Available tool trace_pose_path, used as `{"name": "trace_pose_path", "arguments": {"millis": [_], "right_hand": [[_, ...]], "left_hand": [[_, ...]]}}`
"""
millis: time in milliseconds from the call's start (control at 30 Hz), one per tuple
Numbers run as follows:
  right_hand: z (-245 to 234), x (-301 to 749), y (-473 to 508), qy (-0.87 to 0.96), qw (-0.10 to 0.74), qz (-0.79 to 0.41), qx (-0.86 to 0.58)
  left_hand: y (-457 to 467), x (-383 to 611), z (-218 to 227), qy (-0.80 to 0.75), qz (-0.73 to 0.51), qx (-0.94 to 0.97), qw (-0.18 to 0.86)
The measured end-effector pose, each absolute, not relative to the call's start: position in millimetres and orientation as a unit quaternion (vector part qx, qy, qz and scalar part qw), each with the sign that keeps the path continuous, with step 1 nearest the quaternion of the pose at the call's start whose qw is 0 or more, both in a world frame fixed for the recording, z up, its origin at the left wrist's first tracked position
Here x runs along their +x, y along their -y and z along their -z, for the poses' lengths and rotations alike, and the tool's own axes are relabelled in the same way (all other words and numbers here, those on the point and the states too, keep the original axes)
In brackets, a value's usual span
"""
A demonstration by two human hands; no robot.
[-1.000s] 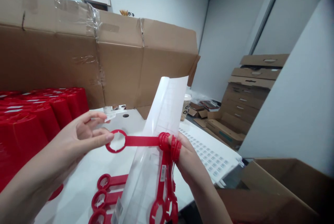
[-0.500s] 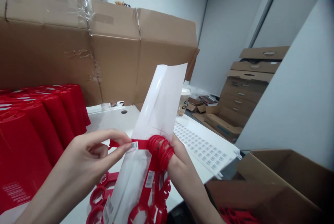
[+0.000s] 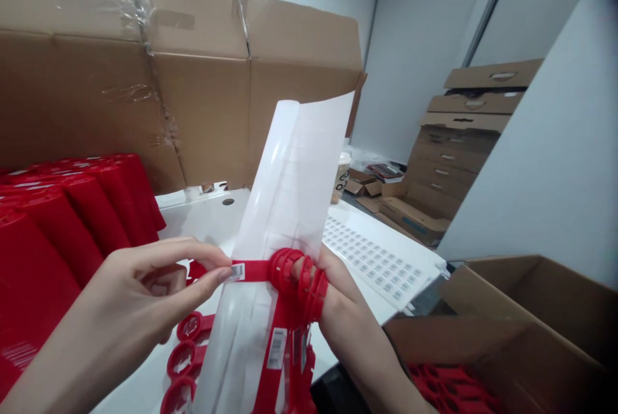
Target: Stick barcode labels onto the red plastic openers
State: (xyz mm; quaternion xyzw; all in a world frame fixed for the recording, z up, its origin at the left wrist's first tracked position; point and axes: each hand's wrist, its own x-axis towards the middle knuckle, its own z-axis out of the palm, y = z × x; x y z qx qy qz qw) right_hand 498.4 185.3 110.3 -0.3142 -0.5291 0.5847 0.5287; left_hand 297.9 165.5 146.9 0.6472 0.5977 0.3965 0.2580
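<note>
My left hand (image 3: 140, 295) pinches a red plastic strap (image 3: 255, 270) between thumb and forefinger, at the edge of a small barcode sticker (image 3: 238, 272) on it. My right hand (image 3: 333, 285) is closed around a curled white sheet (image 3: 309, 176) with a glossy rolled edge. Several red ring ends (image 3: 292, 269) loop over its fingers, and their straps hang down in front. One hanging strap carries another barcode sticker (image 3: 277, 348). The right fingertips are mostly hidden behind the rings and sheet. Below my left hand, more red ringed straps (image 3: 183, 359) lie on the white table.
Red rolled bundles (image 3: 87, 208) stand at left, before a large cardboard box (image 3: 203, 105). A sheet of barcode stickers (image 3: 371, 259) lies on the table (image 3: 203, 227) near a lidded cup (image 3: 340, 179). At lower right, an open carton (image 3: 526, 311) contains red pieces (image 3: 449, 388). Stacked boxes (image 3: 449, 156) stand behind.
The view has tilted down slightly. My left hand and the pinched strap end have shifted a little left; the sticker now lies more squarely on the strap. My right hand keeps its hold.
</note>
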Motion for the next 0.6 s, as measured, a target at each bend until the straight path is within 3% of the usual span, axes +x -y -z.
{"name": "trace_pose_path", "arguments": {"millis": [333,600], "right_hand": [[-109.6,497.3,-182.7,0.523,0.537,-0.581,-0.316],[-104.5,500.4,-181.1,0.527,0.532,-0.576,-0.326]], "left_hand": [[-169.9,303.9,-148.8,-0.579,-0.438,0.649,0.227],[-172.2,296.9,-138.0,-0.564,-0.380,0.701,0.215]]}}
